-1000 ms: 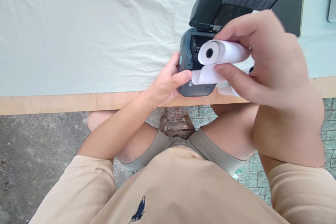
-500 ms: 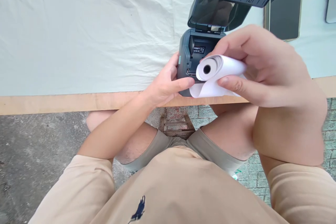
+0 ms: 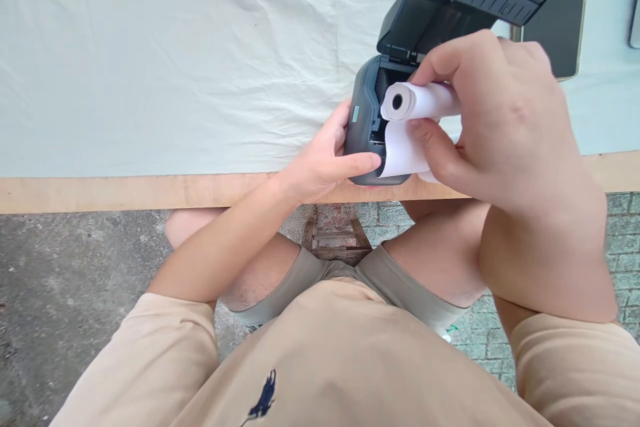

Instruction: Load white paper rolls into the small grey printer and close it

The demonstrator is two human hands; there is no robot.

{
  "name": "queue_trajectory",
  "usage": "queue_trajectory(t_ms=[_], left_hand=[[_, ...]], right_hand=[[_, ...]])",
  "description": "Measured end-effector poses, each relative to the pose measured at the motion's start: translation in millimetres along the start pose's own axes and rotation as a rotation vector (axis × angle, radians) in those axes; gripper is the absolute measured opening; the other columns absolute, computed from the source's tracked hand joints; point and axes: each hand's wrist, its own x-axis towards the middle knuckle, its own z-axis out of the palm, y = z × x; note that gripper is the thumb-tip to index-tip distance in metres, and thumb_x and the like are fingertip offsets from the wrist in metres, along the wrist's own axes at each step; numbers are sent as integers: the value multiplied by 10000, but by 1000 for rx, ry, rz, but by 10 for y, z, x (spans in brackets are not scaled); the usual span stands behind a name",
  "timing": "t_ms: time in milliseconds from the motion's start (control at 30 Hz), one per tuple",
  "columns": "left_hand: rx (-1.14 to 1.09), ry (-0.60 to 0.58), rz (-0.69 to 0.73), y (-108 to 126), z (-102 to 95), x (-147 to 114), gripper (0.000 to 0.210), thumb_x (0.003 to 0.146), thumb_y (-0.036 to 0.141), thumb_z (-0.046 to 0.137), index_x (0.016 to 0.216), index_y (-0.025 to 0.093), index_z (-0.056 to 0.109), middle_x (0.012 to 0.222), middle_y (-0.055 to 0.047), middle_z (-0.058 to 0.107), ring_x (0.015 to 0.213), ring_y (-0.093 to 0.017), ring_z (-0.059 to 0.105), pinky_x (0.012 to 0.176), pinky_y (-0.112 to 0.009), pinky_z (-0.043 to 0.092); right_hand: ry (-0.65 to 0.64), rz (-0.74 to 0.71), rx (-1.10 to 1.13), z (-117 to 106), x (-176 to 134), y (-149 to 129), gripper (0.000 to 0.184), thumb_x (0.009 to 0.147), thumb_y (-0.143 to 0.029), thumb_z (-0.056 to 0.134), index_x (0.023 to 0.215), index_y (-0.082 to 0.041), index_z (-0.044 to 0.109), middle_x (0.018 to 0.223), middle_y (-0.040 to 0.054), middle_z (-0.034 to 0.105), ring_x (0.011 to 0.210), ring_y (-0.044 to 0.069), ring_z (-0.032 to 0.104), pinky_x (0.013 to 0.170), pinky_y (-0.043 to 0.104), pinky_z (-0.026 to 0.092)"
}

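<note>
A dark label printer (image 3: 364,123) sits near the table's front edge, its lid (image 3: 425,10) tipped back open. My left hand (image 3: 325,157) is closed on the printer's left side, thumb over the front rim. Between the thumb and fingers of my right hand (image 3: 505,113) is a white paper roll (image 3: 430,100) with a black core. It is held over the printer's open bay, and a loose strip of paper (image 3: 404,150) hangs from it over the front edge. My right hand hides the printer's right side.
A dark flat device with a pale rim (image 3: 555,33) lies at the right behind the printer. Another object's edge (image 3: 635,23) shows at the far right. White cloth (image 3: 175,67) covers the table, which has a bare wooden front edge (image 3: 125,193). A wooden stool (image 3: 340,243) is below.
The paper roll has moved up and back over the bay and looks more tightly wound, its strip hanging straighter. The printer has shifted slightly right with my left hand on it.
</note>
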Motion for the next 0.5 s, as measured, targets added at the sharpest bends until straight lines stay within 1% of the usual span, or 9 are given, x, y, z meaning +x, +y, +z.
queue_trajectory(t_ms=[100, 233, 300, 367, 400, 433, 500], left_hand=[[-14, -17, -20, 11, 1, -6, 922, 743, 554, 969, 1530, 367, 526, 1505, -74, 680, 1459, -433, 684, 923, -461, 765], [-23, 8, -42, 35, 10, -14, 872, 788, 502, 948, 1541, 380, 525, 1488, -61, 687, 1420, -408, 713, 858, -427, 777], [-43, 25, -46, 54, 21, -19, 838, 803, 516, 929, 1526, 368, 531, 1476, -60, 701, 1401, -402, 734, 836, -419, 779], [-72, 26, -61, 69, 27, -20, 797, 824, 566, 894, 1502, 353, 534, 1496, -68, 707, 1373, -408, 760, 790, -413, 778], [-86, 21, -69, 73, 28, -20, 782, 833, 589, 877, 1490, 346, 529, 1518, -74, 705, 1359, -413, 771, 769, -414, 777], [-97, 17, -74, 75, 28, -18, 771, 838, 605, 865, 1477, 340, 524, 1540, -82, 702, 1348, -417, 781, 760, -418, 776], [-107, 7, -66, 79, 24, -14, 758, 842, 621, 860, 1452, 330, 516, 1570, -95, 696, 1334, -422, 795, 762, -428, 776]], right_hand=[[-1, 19, -69, 30, 6, 18, 448, 937, -335, 650, 1364, -333, 515, 1082, 57, 704, 997, 298, 711, 821, 430, 462], [-56, -4, 18, 102, 44, 13, 457, 952, -298, 665, 1385, -318, 518, 1136, 61, 729, 969, 276, 725, 761, 399, 449], [2, -18, 36, 127, 64, -32, 408, 995, -319, 659, 1385, -299, 542, 1229, 66, 754, 1055, 294, 744, 804, 418, 483], [120, -31, 48, 131, 80, -86, 354, 1056, -373, 624, 1391, -274, 571, 1360, 77, 755, 1192, 324, 744, 910, 470, 527], [172, -43, 71, 126, 85, -105, 329, 1081, -391, 599, 1385, -265, 588, 1387, 78, 753, 1229, 322, 740, 955, 486, 540], [211, -61, 101, 119, 88, -115, 308, 1097, -407, 584, 1370, -264, 605, 1378, 77, 756, 1230, 310, 740, 983, 490, 553], [250, -105, 138, 108, 84, -110, 270, 1098, -447, 607, 1302, -273, 638, 1260, 69, 773, 1136, 280, 750, 972, 477, 569]])
